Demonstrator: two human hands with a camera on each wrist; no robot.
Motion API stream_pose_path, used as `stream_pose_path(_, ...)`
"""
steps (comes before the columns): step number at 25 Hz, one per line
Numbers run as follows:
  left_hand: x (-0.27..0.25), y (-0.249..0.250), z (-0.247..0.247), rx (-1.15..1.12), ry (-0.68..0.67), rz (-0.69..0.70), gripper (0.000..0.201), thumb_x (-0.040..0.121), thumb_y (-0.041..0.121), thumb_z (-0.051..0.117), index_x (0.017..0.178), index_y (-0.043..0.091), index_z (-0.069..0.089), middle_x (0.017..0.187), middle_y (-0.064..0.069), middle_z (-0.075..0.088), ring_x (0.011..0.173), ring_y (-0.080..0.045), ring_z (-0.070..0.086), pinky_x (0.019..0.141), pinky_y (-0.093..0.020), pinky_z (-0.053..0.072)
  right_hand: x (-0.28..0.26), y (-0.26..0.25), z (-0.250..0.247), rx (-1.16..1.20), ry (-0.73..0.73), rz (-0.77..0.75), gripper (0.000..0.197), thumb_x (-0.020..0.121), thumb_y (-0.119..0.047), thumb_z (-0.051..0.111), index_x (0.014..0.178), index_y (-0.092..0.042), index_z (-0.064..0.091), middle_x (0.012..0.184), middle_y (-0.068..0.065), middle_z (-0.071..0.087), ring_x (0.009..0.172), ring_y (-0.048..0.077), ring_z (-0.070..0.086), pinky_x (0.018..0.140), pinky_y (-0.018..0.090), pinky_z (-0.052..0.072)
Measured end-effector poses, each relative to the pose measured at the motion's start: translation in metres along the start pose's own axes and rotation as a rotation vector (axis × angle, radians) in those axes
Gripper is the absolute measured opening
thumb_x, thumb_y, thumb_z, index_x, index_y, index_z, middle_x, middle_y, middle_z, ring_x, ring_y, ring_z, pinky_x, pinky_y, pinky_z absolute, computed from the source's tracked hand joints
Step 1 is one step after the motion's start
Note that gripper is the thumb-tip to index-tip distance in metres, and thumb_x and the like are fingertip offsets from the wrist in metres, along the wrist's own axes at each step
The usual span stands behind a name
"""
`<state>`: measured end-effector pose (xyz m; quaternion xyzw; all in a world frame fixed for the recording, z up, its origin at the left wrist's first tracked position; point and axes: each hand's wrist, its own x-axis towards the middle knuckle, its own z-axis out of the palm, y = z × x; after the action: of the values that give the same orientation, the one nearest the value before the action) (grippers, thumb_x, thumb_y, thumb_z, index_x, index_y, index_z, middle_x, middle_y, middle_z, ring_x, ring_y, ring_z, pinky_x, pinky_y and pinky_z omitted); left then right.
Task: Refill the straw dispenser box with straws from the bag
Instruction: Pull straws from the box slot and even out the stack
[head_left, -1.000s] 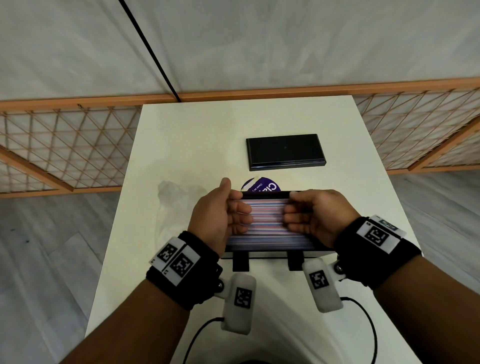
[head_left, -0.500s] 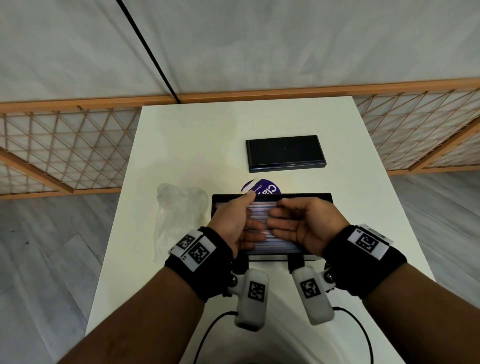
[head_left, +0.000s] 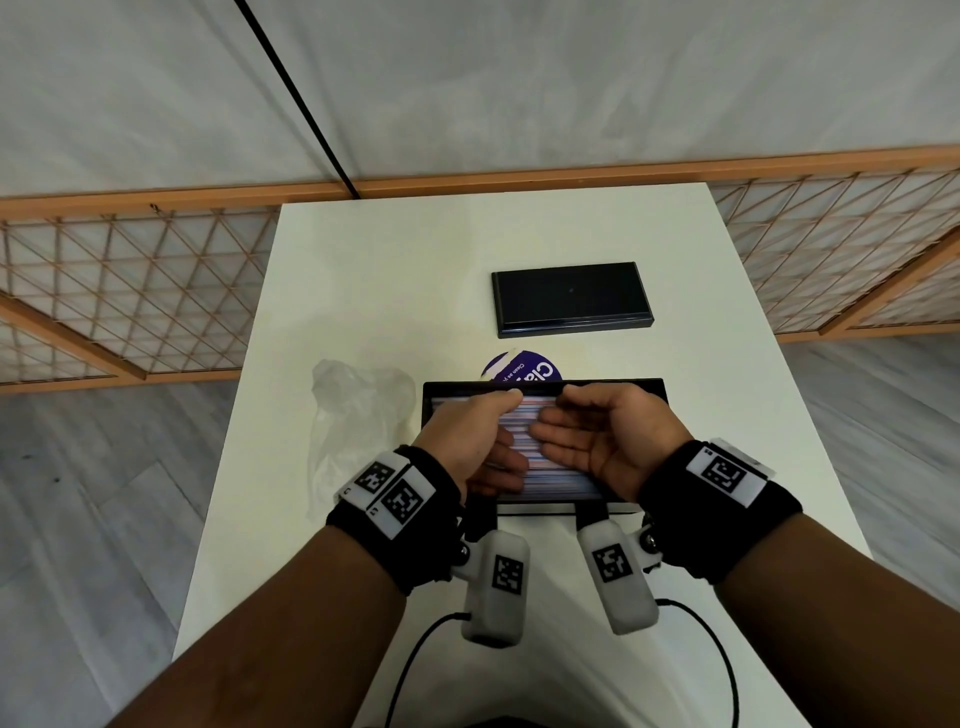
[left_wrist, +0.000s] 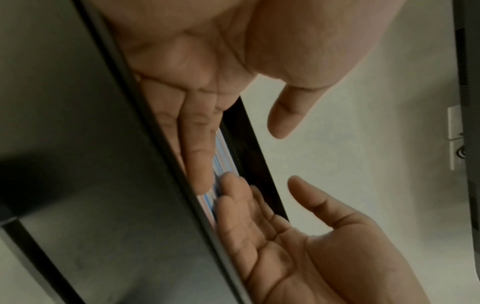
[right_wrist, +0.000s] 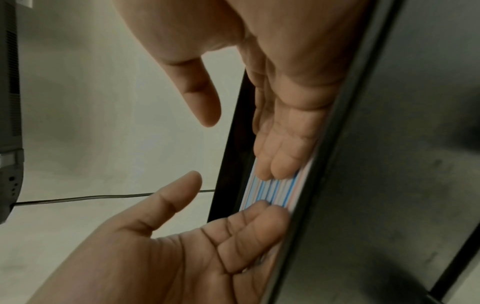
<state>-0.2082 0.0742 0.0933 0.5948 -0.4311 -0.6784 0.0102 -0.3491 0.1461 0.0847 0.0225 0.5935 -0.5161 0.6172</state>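
Straws: striped, lying flat across the black box, centre of head view, mostly under both hands.
Box: open top, on white table, just below mid-frame.
Left hand: fingers straight, flat on the straws, thumb up by box's far edge; grips nothing.
Right hand: same, fingers straight & pressed on straws, tips nearly meet left's.
Bag: clear plastic, crumpled, just left of box.
Lid: black, flat, upper centre, apart from box.
Purple label: behind box, partly hidden.

Head view looks down; both wrist views closely share the straws.
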Motion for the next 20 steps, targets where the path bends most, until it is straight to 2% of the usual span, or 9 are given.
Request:
stream_pose_path(4,0.001,-0.002,0.001,0.034,-0.012,0.003,0.051,0.092,0.051,0.061,0.09,0.0,0.065,0.066,-0.015,0.07,0.052,-0.029,0.066,0.053,-0.027,0.055,-0.002,-0.002,-0.002,-0.212,0.027,0.019,0.017,0.091,-0.021,0.061,0.093,-0.004,0.061,0.076,0.014,0.069,0.066,0.029,0.071,0.059,0.033,0.059)
stream_pose_path(6,-0.002,0.0,0.0,0.045,-0.012,0.019,0.051,0.093,0.052,0.059,0.088,0.001,0.065,0.065,-0.014,0.07,0.049,-0.026,0.065,0.05,-0.026,0.052,-0.003,-0.001,-0.002,-0.316,0.029,0.018,0.019,0.091,-0.023,0.062,0.095,-0.004,0.061,0.072,0.013,0.069,0.064,0.028,0.071,0.058,0.032,0.058)
stream_pose_path(8,-0.006,0.004,-0.004,-0.018,0.012,0.084,0.048,0.095,0.053,0.054,0.082,0.007,0.063,0.06,-0.011,0.068,0.043,-0.022,0.06,0.046,-0.022,0.044,-0.003,-0.002,-0.003,-0.346,0.025,0.026,0.019,0.091,-0.025,0.063,0.091,-0.005,0.061,0.07,0.012,0.068,0.061,0.027,0.07,0.057,0.031,0.057)
stream_pose_path(13,-0.015,0.012,-0.045,-0.428,0.153,0.239,0.053,0.101,0.054,0.042,0.073,0.011,0.058,0.051,-0.006,0.061,0.036,-0.019,0.05,0.04,-0.02,0.038,-0.003,-0.001,-0.005,-0.466,0.02,0.031,0.021,0.09,-0.027,0.064,0.084,-0.007,0.059,0.069,0.014,0.069,0.061,0.029,0.071,0.054,0.029,0.056)
stream_pose_path(16,-0.013,0.007,-0.069,-0.507,0.246,0.237,0.055,0.1,0.056,0.04,0.075,0.01,0.058,0.052,-0.008,0.061,0.038,-0.022,0.049,0.044,-0.022,0.036,-0.003,-0.002,-0.004,-0.472,0.021,0.041,0.022,0.09,-0.027,0.065,0.084,-0.007,0.059,0.069,0.015,0.069,0.064,0.032,0.071,0.056,0.031,0.057)
stream_pose_path(20,-0.008,0.0,-0.078,-0.526,0.269,0.194,0.055,0.1,0.056,0.041,0.075,0.01,0.058,0.056,-0.009,0.061,0.039,-0.021,0.051,0.045,-0.023,0.038,-0.003,-0.004,-0.001,-0.454,-0.01,0.041,0.021,0.092,-0.026,0.063,0.087,-0.006,0.059,0.072,0.014,0.069,0.067,0.032,0.072,0.061,0.034,0.058)
